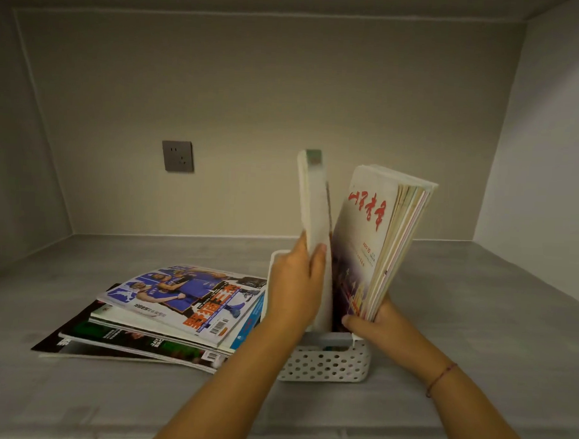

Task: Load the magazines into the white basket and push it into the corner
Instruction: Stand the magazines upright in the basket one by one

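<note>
On the grey table (476, 327), inside a walled alcove, a white perforated basket (328, 363) sits right of centre, its holed front wall facing the camera. Left hand (295, 286) is clenched on a white magazine (315, 213) — thumb on the near side, fingers wrapped behind — holding it upright w/ its lower end down in the basket. Right hand (373, 326) grips the lower edge of a bundle of magazines (380, 240) standing in the basket & tilted to the right; the front cover has red script across the top and a purple-orange picture lower down. A gap opens between the white magazine and the bundle. A thin red string bracelet (440, 378) circles the right wrist.

Just left of the basket, touching or nearly so, a loose stack of magazines (164, 320) lies flat on the table — top cover shows basketball players in blue kit with big orange characters; darker covers fan out underneath. On the back wall, a grey power socket (178, 155) sits left of the held magazines.
</note>
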Tool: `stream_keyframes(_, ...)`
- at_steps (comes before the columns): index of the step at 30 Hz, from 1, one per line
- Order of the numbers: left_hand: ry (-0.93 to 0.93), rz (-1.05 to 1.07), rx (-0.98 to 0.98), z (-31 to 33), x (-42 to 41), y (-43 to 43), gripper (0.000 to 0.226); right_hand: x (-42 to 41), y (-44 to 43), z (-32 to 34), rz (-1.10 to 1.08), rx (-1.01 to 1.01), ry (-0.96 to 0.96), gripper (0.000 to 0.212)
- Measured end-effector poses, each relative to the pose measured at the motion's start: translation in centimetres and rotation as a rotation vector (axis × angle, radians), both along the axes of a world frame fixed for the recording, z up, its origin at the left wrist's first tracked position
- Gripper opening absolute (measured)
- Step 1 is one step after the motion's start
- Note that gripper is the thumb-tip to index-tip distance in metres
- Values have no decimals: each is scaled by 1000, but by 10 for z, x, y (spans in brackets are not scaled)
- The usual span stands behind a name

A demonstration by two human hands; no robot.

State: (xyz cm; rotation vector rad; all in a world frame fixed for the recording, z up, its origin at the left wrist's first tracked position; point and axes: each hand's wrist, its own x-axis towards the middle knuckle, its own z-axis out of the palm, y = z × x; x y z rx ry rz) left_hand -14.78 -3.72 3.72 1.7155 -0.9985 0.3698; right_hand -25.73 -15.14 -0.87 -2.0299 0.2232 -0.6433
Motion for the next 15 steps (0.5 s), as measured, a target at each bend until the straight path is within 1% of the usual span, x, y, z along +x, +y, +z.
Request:
stream_keyframes(2,7,-37,39,-4,-5,-2,30,0,0,1,22,-8,-9,89)
stream_keyframes(4,22,-132,76,-2,-8,0,30,0,0,3,47,0,-20,99)
stream_keyframes(6,85,-307,135,-2,-9,6,34,0,1,5,70,1,-32,100)
stream_keyframes(8,154,-474,226,-4,-6,13,44,0,3,6,93,9,-36,97)
stream_keyframes(9,158,-523,286,-5,-5,17,50,1,4,7,99,21,-37,98)
stream_keyframes(12,123,-569,408,-6,1,24,64,1,5,7,83,18,-43,104)
stream_keyframes(15,109,-531,402,-5,1,18,72,2,4,7,85,11,-34,105)
